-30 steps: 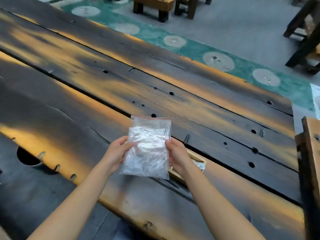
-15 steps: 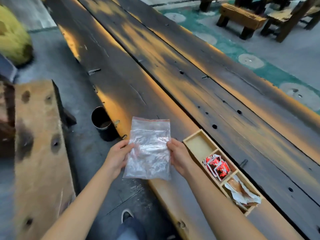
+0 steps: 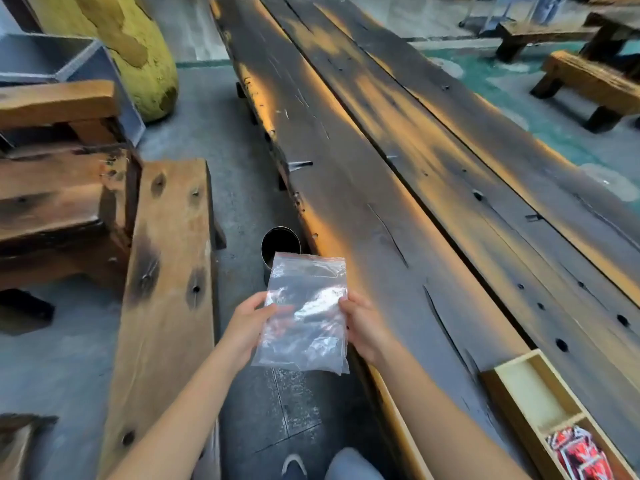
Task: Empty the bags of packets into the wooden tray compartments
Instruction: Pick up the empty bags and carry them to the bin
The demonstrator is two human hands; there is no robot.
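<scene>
- Both hands, left hand and right hand, grip a clear bag that looks empty, held off the worktop edge.
- Wooden tray: red packets fill one compartment; the end one is bare.

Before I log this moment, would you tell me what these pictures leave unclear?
- Wooden tray: head view, cut off by the bottom-right corner; its farther compartments are unseen.
- Red packets: print too blurred to read.
- Plastic bag, held by left hand and right hand: glare hides any leftover contents.
- Dark can: lower part behind the bag.
</scene>
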